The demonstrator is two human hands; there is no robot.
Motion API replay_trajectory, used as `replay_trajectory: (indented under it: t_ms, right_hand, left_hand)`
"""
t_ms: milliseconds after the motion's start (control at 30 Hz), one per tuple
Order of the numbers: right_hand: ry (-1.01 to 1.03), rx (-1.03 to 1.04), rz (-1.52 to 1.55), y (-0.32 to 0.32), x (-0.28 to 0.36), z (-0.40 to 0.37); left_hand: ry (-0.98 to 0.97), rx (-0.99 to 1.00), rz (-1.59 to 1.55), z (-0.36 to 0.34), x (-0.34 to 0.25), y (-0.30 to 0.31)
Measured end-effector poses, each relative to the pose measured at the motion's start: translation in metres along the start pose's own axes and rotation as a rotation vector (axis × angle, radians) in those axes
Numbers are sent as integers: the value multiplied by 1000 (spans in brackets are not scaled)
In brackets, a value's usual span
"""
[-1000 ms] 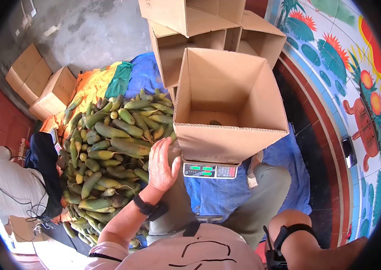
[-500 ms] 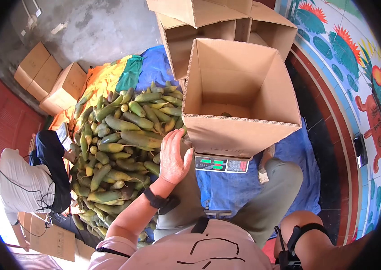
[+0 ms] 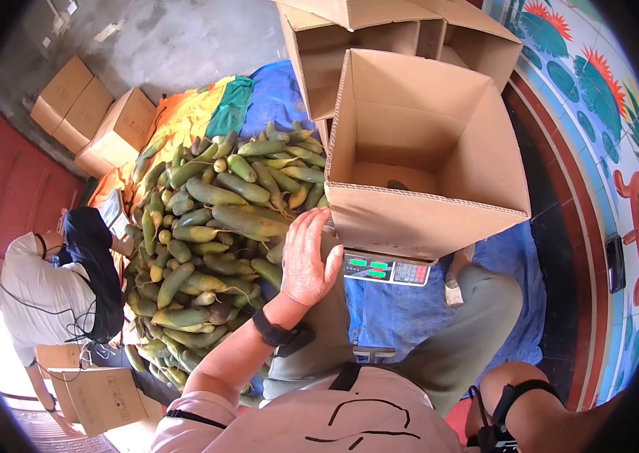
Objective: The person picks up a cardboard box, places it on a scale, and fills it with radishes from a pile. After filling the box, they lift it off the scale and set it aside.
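Observation:
My left hand (image 3: 308, 260) rests palm down over my left knee, its fingers stretched out and its thumb apart. It holds nothing, and its fingertips are close to the near left corner of an open cardboard box (image 3: 425, 219). The box stands on a digital scale (image 3: 386, 268) with lit green displays. Inside the box, part of one dark green radish (image 3: 396, 184) shows on the bottom. A large heap of green radishes (image 3: 221, 226) lies left of my hand. My right arm shows at the lower right, but its hand is out of view.
More open cardboard boxes (image 3: 380, 38) stand behind the scale. Closed cartons (image 3: 119, 132) sit by the wall. Blue sheeting (image 3: 380, 317) covers the floor. Another person (image 3: 52, 283) bends at the left near a carton (image 3: 104, 400). A painted tile wall (image 3: 599, 98) rises at the right.
The view has shifted, so most things appear farther right. My left hand stays open by the box. At the left, the other person's arm and the carton below it have moved slightly.

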State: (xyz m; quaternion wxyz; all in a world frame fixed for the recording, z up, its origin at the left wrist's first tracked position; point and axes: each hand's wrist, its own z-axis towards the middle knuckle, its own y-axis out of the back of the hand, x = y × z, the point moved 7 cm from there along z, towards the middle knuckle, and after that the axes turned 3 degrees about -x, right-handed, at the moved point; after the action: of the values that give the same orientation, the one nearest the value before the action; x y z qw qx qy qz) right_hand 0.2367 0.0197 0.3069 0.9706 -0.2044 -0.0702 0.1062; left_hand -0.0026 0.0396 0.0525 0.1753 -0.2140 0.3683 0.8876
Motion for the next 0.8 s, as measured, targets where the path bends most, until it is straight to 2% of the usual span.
replay_trajectory:
  t_ms: [267, 333, 433, 467, 533, 567, 600, 667, 700, 800]
  right_hand:
    - [-149, -41, 76, 22, 12, -10]
    - [-171, -176, -120, 37, 20, -24]
    - [-175, -547, -725, 79, 57, -64]
    - [-169, -674, -918, 96, 71, -77]
    - [-175, -779, -1255, 132, 103, -108]
    - [-228, -756, -1407, 149, 119, -122]
    - [-235, -753, -1406, 164, 136, -137]
    - [-363, -863, -1739, 187, 170, -174]
    - [-370, -860, -1739, 194, 174, -185]
    - [-558, -931, -1997, 209, 179, -215]
  left_hand:
    - [-5, -111, -15, -7, 17, 24]
    - [127, -119, 5, -20, 45, 34]
    - [307, -115, 157, -56, 107, 51]
    - [311, -86, 274, -67, 124, 57]
    - [370, -34, 361, -99, 166, 65]
    - [413, 2, 404, -116, 185, 69]
    - [433, 40, 452, -129, 199, 72]
    - [545, 121, 522, -150, 217, 76]
    - [551, 122, 522, -156, 223, 77]
    - [644, 289, 506, -181, 252, 59]
